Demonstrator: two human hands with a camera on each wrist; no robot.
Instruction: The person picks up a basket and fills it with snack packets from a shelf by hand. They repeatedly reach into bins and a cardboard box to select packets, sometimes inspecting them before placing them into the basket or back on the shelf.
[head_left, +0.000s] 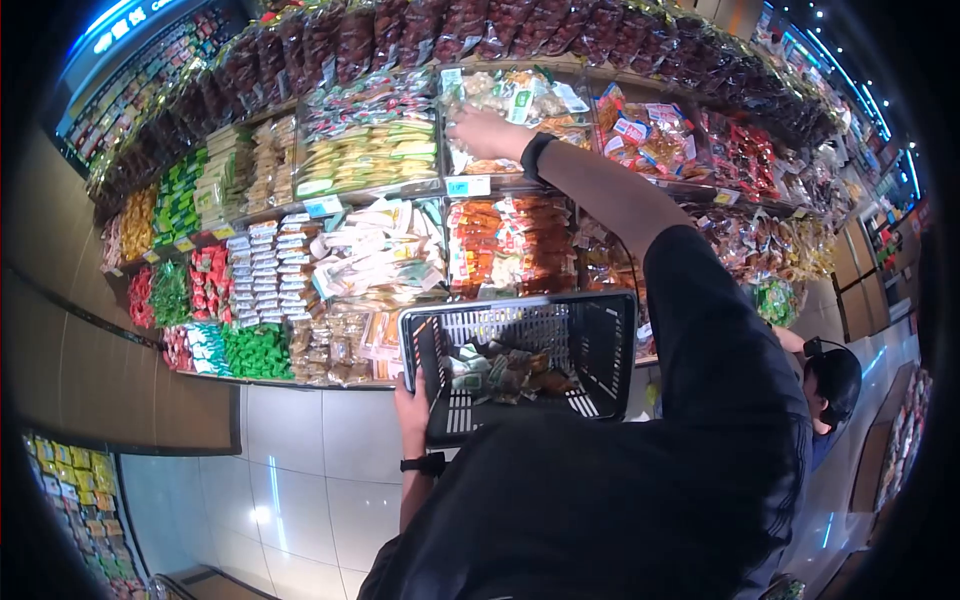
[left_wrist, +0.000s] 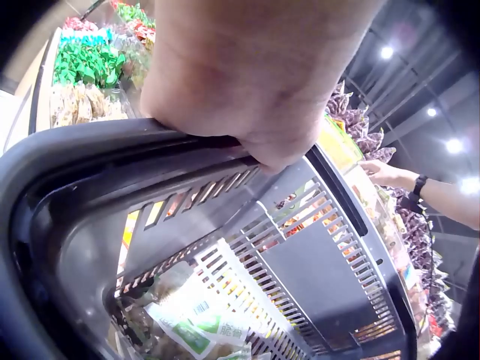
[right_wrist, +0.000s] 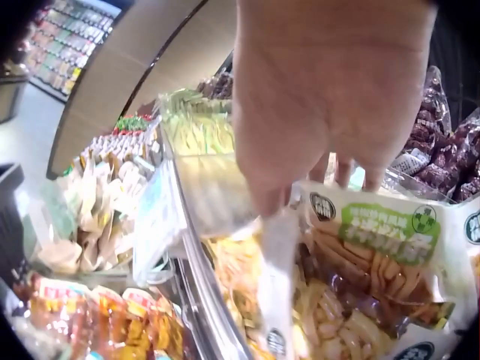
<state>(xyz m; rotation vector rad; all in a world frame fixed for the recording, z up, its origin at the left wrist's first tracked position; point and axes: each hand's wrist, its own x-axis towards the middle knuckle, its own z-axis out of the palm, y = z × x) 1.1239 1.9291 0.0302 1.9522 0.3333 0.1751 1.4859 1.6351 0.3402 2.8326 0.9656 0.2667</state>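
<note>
The left hand [head_left: 412, 405] grips the left rim of a black shopping basket [head_left: 520, 300]; the left wrist view shows the hand [left_wrist: 232, 97] over the basket rim [left_wrist: 97, 139]. Inside the basket lie several clear packets [left_wrist: 202, 322] with white and green labels. The right hand [head_left: 485, 133] reaches into a bin of clear packets [head_left: 520, 95] on the upper tier. In the right wrist view, the right hand [right_wrist: 322, 112] points down, its fingers partly hidden behind the top edge of a green-labelled packet [right_wrist: 382, 240]; whether it pinches that packet cannot be told.
Tiered bins of packets surround the basket, with yellow-green packets [head_left: 370, 155] left of the reached bin and red-orange ones [head_left: 515, 240] below it. Dark red bags [head_left: 370, 40] line the top. A person [head_left: 835, 380] is at the right; tiled floor [head_left: 290, 490] lies lower left.
</note>
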